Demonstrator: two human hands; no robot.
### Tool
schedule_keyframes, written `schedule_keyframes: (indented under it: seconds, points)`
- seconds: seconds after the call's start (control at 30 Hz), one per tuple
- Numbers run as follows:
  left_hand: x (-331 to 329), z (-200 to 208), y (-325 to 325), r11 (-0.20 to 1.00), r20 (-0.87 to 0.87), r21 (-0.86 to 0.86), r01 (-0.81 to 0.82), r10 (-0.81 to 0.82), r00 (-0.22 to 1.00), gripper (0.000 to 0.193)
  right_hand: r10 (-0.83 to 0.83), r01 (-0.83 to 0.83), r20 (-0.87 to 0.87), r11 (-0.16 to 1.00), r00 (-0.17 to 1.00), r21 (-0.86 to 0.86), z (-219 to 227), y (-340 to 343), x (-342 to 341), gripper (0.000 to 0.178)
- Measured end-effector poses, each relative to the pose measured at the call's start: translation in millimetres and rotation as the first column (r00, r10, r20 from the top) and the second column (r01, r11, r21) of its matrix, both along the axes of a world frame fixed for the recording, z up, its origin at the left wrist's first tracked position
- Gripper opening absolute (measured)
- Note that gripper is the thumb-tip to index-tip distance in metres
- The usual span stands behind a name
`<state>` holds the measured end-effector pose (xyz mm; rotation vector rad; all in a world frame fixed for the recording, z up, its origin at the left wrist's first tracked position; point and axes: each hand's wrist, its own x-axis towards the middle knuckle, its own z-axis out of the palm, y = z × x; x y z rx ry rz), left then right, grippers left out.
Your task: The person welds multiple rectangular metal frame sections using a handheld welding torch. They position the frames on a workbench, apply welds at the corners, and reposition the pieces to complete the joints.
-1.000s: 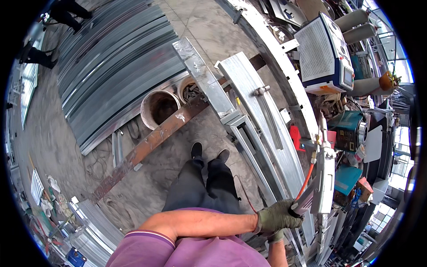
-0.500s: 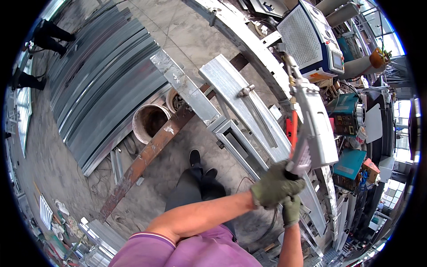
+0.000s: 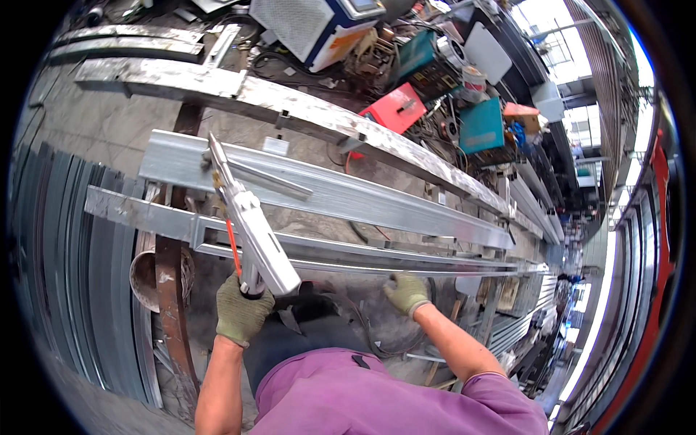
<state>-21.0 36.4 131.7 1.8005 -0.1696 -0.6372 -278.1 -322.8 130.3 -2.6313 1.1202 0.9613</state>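
Observation:
My left hand, in a green work glove, is wrapped round the handle of a silver handheld welding gun. The gun's narrow nozzle tilts up and away to the left, above a wide galvanized steel bar; an orange-red hose shows beside the grip. On that bar lies a short metal strip. Nearer to me runs a long hollow steel frame. My right hand, gloved too, hovers by the frame's near edge with loosely bent fingers and nothing visible in them.
A brown steel beam crosses beneath the workpieces, beside a dirty bucket. Stacked metal profiles cover the floor at left. Beyond a long whitish beam stand a blue-white machine, a red box and teal machines.
The view has turned toward the right along the bars. My hands, close together at the gun's handle before, are now apart; the left keeps the gun, the right is away from it.

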Motion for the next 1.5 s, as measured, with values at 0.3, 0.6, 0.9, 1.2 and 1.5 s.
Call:
schedule_keyframes:
  seconds: [0.3,0.6,0.9,1.2,1.5]
  points:
    - [-44,-19,-83,0.929,0.177,0.304,0.211,-0.273,0.945,0.068,0.126,-0.149,-0.195,0.983,0.973,-0.107,-23,-143,-109,0.051]
    - [-71,-27,-164,0.733,-0.001,0.551,0.398,-0.477,0.879,0.035,0.457,-0.410,-0.230,0.884,0.859,0.225,-75,-211,-125,0.032]
    - [-85,33,-185,0.718,0.119,0.638,0.279,-0.449,0.885,0.039,0.554,-0.487,-0.223,0.823,0.802,0.294,-39,-257,-128,0.040]
    - [-78,62,-120,0.684,0.009,0.700,0.205,-0.296,0.955,0.041,0.693,-0.488,-0.280,0.686,0.664,0.539,36,-184,-49,0.043]
    - [-114,16,-51,0.737,-0.056,0.673,0.065,-0.037,0.998,0.049,0.752,-0.522,-0.272,0.626,0.600,0.580,56,-151,-1,0.033]
